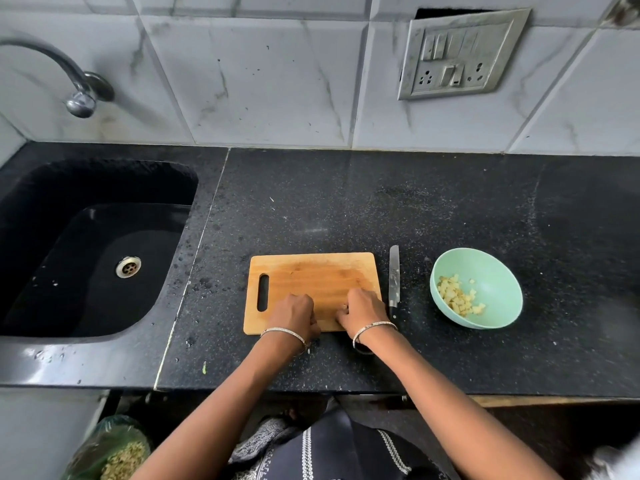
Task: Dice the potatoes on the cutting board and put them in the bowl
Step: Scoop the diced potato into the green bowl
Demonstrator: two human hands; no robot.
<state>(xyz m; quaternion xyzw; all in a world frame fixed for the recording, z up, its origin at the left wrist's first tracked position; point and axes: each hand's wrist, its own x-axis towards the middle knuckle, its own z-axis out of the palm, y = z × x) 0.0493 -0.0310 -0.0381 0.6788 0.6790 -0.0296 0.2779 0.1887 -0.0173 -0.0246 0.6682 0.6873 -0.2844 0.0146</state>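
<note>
A wooden cutting board (pixel 311 275) lies on the black counter, its slot handle to the left. Both hands rest on its near edge, knuckles up and fingers curled under: my left hand (pixel 294 313) and my right hand (pixel 363 308), a small gap between them. Whatever lies under the fingers is hidden, and no potato shows on the bare part of the board. A knife (pixel 394 278) lies on the counter just right of the board, blade pointing away from me. Further right stands a mint-green bowl (pixel 498 271) holding diced potato pieces (pixel 457 299).
A black sink (pixel 86 188) with a tap (pixel 79 95) is sunk into the counter at the left. A switch and socket panel (pixel 460 53) hangs on the tiled wall. Below the counter's edge at bottom left sits a green bag (pixel 110 448) of scraps.
</note>
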